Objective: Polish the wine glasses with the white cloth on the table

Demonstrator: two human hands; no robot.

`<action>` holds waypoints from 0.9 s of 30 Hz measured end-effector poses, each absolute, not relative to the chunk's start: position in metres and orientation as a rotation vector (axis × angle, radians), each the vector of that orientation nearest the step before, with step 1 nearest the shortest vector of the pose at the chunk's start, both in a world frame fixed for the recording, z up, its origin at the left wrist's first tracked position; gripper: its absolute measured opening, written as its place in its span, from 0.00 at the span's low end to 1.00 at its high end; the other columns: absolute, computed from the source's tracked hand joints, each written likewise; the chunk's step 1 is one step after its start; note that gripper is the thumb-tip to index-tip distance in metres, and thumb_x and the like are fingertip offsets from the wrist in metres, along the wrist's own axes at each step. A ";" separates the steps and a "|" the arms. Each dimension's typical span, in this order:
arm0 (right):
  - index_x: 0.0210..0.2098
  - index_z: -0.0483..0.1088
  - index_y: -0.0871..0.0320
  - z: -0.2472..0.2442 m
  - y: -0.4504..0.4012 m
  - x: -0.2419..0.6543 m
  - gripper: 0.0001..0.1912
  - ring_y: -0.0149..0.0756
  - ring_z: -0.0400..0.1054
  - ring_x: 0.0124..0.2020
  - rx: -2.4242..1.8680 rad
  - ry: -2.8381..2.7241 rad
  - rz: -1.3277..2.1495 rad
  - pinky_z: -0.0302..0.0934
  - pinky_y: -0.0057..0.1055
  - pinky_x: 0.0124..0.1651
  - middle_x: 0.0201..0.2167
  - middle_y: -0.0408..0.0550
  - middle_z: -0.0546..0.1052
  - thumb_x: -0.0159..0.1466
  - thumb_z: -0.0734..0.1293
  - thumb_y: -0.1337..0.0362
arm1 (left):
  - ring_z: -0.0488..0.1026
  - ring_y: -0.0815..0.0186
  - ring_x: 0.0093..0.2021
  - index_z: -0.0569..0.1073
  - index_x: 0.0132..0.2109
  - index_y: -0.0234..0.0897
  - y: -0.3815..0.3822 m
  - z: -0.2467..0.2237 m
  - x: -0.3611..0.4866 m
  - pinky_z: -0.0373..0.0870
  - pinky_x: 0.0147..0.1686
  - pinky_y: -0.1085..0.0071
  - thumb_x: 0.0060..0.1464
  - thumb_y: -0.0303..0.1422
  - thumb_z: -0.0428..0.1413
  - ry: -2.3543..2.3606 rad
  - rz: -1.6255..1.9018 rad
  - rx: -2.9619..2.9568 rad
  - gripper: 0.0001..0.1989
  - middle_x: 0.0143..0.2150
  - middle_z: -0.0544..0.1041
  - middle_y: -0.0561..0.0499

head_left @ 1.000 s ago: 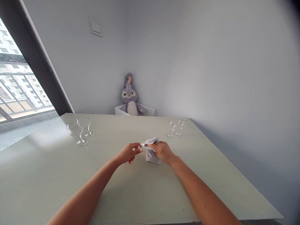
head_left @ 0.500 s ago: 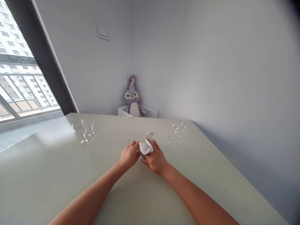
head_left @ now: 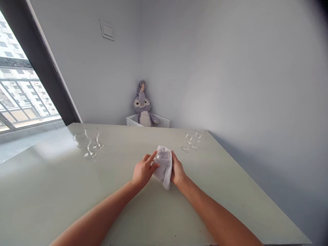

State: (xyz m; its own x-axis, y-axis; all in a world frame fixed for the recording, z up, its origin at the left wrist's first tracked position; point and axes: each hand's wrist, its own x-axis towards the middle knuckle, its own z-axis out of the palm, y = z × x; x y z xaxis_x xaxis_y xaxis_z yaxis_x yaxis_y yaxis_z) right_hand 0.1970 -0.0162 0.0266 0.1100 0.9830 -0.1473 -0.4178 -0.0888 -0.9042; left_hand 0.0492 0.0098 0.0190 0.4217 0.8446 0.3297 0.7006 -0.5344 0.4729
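Note:
My left hand point(head_left: 144, 171) is closed around a stemmed glass point(head_left: 159, 156). Its clear base shows against a white cloth point(head_left: 165, 167), and most of the bowl is hidden behind the fingers. On the cloth's other side, my right hand point(head_left: 177, 169) grips its right edge, with the thumb and fingers partly covered. The cloth hangs spread between both hands, touching the glass, its lower corner pointing down over the table.
Two large stemmed glasses point(head_left: 89, 151) stand upright at the table's left. Two smaller ones point(head_left: 189, 138) stand at the right, near the wall. Behind the far edge of the table point(head_left: 123, 212), a plush toy point(head_left: 145, 118) sits in a white basket point(head_left: 164, 123).
The bunched cloth has opened out and now hangs lower. My right hand has turned and moved to its right edge, while my left fingers have loosened and extended. The view has shifted slightly.

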 end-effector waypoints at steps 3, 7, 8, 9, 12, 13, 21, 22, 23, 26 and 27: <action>0.44 0.68 0.57 0.027 -0.026 0.181 0.30 0.42 0.68 0.35 -0.931 -0.786 1.335 0.61 0.36 0.35 0.32 0.50 0.74 0.60 0.52 0.40 | 0.68 0.70 0.29 0.57 0.59 0.46 0.011 0.018 0.049 0.62 0.30 0.74 0.57 0.39 0.45 1.404 0.874 2.234 0.23 0.42 0.71 0.51; 0.48 0.65 0.55 0.028 -0.034 0.175 0.29 0.41 0.66 0.40 -0.941 -0.920 1.229 0.61 0.35 0.40 0.37 0.49 0.73 0.62 0.50 0.42 | 0.68 0.68 0.27 0.64 0.53 0.45 0.007 0.023 0.051 0.60 0.27 0.74 0.56 0.41 0.45 1.422 0.778 2.182 0.19 0.35 0.74 0.52; 0.48 0.64 0.54 0.027 -0.034 0.176 0.28 0.40 0.66 0.41 -0.957 -0.957 1.198 0.61 0.35 0.41 0.39 0.49 0.72 0.62 0.50 0.43 | 0.68 0.68 0.26 0.67 0.51 0.44 0.006 0.025 0.052 0.59 0.26 0.74 0.55 0.41 0.46 1.420 0.751 2.186 0.17 0.32 0.74 0.53; 0.48 0.64 0.53 0.027 -0.034 0.176 0.27 0.40 0.65 0.42 -0.970 -0.994 1.164 0.60 0.34 0.43 0.40 0.48 0.72 0.62 0.50 0.43 | 0.69 0.68 0.26 0.68 0.48 0.44 0.005 0.027 0.052 0.58 0.26 0.74 0.55 0.41 0.47 1.414 0.739 2.191 0.16 0.30 0.74 0.54; 0.50 0.62 0.52 0.024 -0.034 0.176 0.23 0.39 0.64 0.45 -0.977 -1.130 1.064 0.58 0.34 0.47 0.43 0.48 0.71 0.63 0.53 0.46 | 0.69 0.68 0.28 0.69 0.45 0.42 0.002 0.030 0.053 0.58 0.27 0.75 0.53 0.38 0.47 1.361 0.807 2.171 0.13 0.29 0.73 0.55; 0.50 0.61 0.52 0.023 -0.035 0.175 0.23 0.39 0.63 0.46 -0.973 -1.185 1.031 0.57 0.34 0.49 0.43 0.48 0.70 0.63 0.53 0.47 | 0.69 0.68 0.28 0.69 0.45 0.42 0.002 0.030 0.053 0.59 0.28 0.75 0.53 0.37 0.47 1.334 0.845 2.139 0.13 0.29 0.73 0.55; 0.55 0.57 0.50 0.028 -0.047 0.169 0.20 0.41 0.62 0.46 -1.099 -1.575 0.829 0.57 0.36 0.47 0.44 0.50 0.70 0.65 0.55 0.55 | 0.69 0.68 0.31 0.66 0.47 0.38 0.005 0.032 0.054 0.64 0.30 0.74 0.50 0.42 0.52 1.120 1.092 1.588 0.19 0.29 0.72 0.54; 0.55 0.57 0.50 0.029 -0.047 0.170 0.20 0.40 0.63 0.45 -1.108 -1.584 0.805 0.57 0.35 0.46 0.43 0.50 0.70 0.65 0.55 0.55 | 0.69 0.68 0.30 0.66 0.47 0.37 0.004 0.033 0.054 0.64 0.30 0.74 0.49 0.42 0.52 1.099 1.113 1.549 0.20 0.28 0.72 0.55; 0.55 0.57 0.51 0.029 -0.047 0.170 0.20 0.39 0.64 0.43 -1.114 -1.586 0.793 0.58 0.34 0.45 0.42 0.50 0.70 0.65 0.55 0.56 | 0.69 0.68 0.30 0.65 0.48 0.37 0.003 0.034 0.055 0.64 0.30 0.75 0.49 0.42 0.53 1.082 1.136 1.517 0.21 0.27 0.71 0.55; 0.49 0.63 0.55 0.026 -0.044 0.172 0.17 0.37 0.65 0.36 -1.133 -1.550 0.804 0.58 0.30 0.38 0.36 0.48 0.71 0.64 0.56 0.55 | 0.69 0.70 0.28 0.64 0.50 0.36 0.001 0.038 0.055 0.65 0.28 0.75 0.48 0.42 0.54 1.050 1.215 1.450 0.23 0.27 0.71 0.55; 0.46 0.65 0.56 0.024 -0.042 0.174 0.16 0.36 0.64 0.33 -1.146 -1.511 0.820 0.58 0.29 0.36 0.33 0.48 0.71 0.64 0.56 0.55 | 0.68 0.70 0.27 0.64 0.50 0.36 0.002 0.040 0.054 0.66 0.28 0.75 0.48 0.41 0.54 1.052 1.240 1.438 0.23 0.27 0.71 0.55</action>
State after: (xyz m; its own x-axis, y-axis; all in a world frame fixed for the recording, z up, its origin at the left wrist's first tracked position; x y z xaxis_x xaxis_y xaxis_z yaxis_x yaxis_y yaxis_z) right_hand 0.1735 -0.0418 0.0237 -0.0213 0.9476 0.3187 0.2493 0.3138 -0.9162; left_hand 0.0544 0.0018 0.0396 0.1223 0.9737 0.1921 0.0308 -0.1972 0.9799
